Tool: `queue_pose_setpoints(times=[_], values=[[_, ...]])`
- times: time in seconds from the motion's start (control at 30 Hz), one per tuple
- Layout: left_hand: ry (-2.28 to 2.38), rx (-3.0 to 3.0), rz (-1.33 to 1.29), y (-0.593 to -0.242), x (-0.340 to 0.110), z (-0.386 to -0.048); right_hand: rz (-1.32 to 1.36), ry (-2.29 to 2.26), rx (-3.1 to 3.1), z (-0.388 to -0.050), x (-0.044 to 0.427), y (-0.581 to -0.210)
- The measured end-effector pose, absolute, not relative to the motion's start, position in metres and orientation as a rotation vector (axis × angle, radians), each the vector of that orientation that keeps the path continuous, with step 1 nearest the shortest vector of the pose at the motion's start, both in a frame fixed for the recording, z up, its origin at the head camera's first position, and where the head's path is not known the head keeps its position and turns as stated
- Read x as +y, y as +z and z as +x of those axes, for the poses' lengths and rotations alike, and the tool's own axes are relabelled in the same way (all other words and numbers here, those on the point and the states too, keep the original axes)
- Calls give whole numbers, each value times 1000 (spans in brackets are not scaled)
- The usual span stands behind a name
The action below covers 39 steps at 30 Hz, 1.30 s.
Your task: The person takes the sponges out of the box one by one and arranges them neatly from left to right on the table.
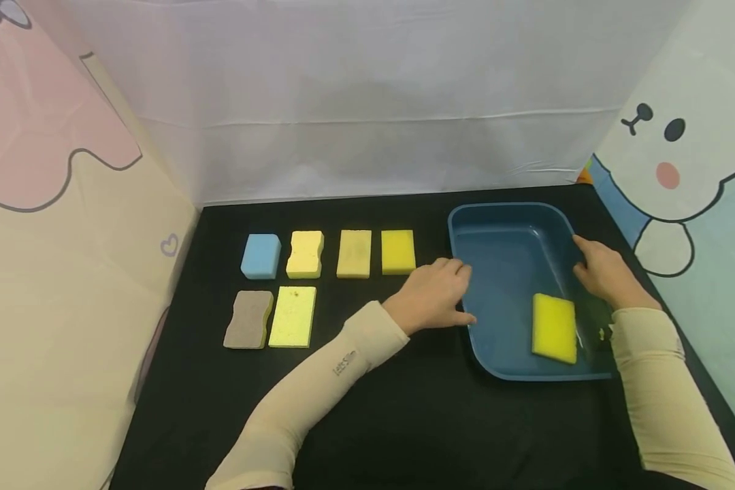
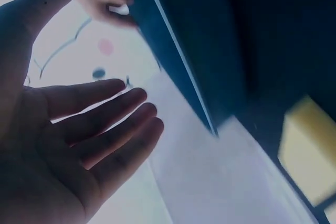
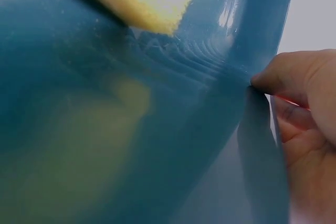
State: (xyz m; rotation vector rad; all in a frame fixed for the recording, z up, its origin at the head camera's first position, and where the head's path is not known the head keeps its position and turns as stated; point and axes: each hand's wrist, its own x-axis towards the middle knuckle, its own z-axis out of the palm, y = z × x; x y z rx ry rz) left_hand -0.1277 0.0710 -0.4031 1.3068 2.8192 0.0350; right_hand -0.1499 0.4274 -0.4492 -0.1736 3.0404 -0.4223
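Note:
A blue plastic tub stands at the right of the black table, with one yellow sponge lying in its near right part. My right hand pinches the tub's right rim, the thumb on the inner side and the fingers outside, as the right wrist view shows. By the left rim is my left hand, its fingers extended and loosely spread. In the left wrist view, this hand has a bare palm and appears slightly apart from the tub's wall.
Left of the tub, a back row holds a light-blue sponge, a wavy pale-yellow sponge, a beige-yellow one and a bright yellow one. In front lie a grey-topped sponge and a flat yellow sponge. A white curtain hangs behind.

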Motion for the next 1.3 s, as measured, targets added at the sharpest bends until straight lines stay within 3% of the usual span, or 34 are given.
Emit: queue_pose_setpoints(times=[0.6, 1.3], values=[[-89, 2446, 1452, -415, 211, -122, -131, -422, 3046, -144, 428, -446], [-368, 2365, 1371, -431, 247, -118, -156, -469, 3073, -146, 426, -449]])
